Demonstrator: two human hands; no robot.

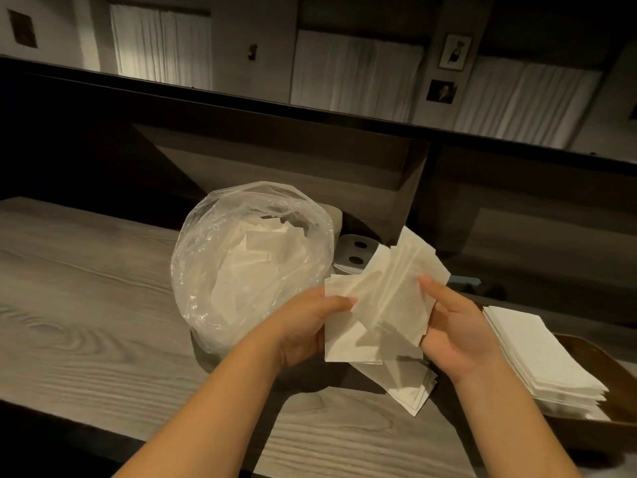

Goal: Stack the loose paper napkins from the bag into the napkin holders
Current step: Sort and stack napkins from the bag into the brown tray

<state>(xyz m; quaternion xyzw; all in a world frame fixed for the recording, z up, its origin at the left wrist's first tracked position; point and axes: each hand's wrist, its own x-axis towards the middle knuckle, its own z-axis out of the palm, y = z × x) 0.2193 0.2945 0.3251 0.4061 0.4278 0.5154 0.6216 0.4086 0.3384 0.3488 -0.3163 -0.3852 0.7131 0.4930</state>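
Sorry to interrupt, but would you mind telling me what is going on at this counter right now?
A person holds a messy bunch of paper napkins in both hands, the left hand and right hand gripping opposite sides, above the wooden counter. An open clear plastic bag with more loose napkins sits just behind. A neat napkin stack already rests in a brown holder on the right.

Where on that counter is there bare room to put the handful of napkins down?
Bare wood lies left of the plastic bag and along the near edge under the forearms. The right is crowded: loose napkins below the held bunch, then the stacked napkins in the wooden holder.
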